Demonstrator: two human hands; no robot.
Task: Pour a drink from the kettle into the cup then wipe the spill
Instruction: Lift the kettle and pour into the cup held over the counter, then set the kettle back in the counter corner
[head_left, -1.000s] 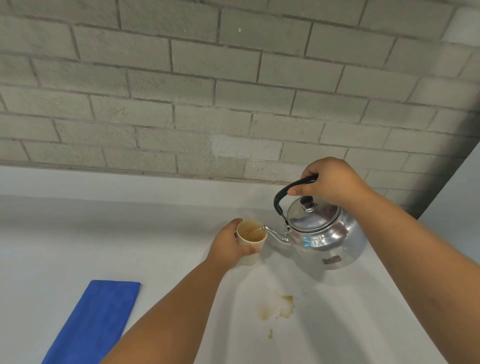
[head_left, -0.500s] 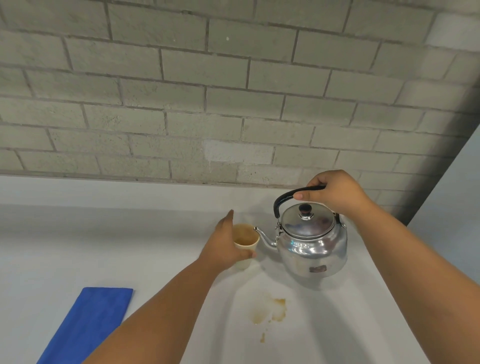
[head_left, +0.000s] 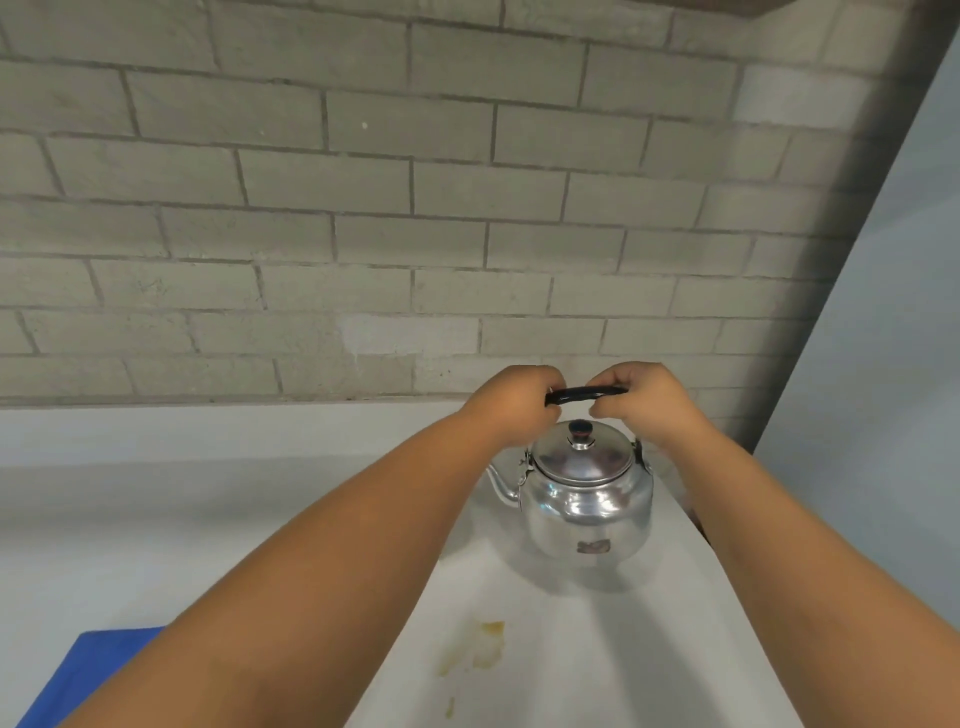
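Observation:
A shiny steel kettle (head_left: 589, 506) stands upright on the white counter (head_left: 156, 519), spout pointing left. Both hands hold its black handle (head_left: 582, 393) above the lid: my left hand (head_left: 511, 408) grips the left end and my right hand (head_left: 641, 400) grips the right end. A brownish spill (head_left: 480, 652) lies on the counter in front of the kettle, between my forearms. The cup is hidden, probably behind my left forearm. A blue cloth (head_left: 78, 670) shows at the lower left, partly covered by my left arm.
A grey brick wall (head_left: 363, 208) rises directly behind the counter. The counter's right edge (head_left: 737, 597) runs diagonally past the kettle, with a pale floor or surface beyond it.
The kettle went from tilted over the cup to upright on the counter. My left hand left the cup and joined my right hand on the kettle handle. The view moved closer.

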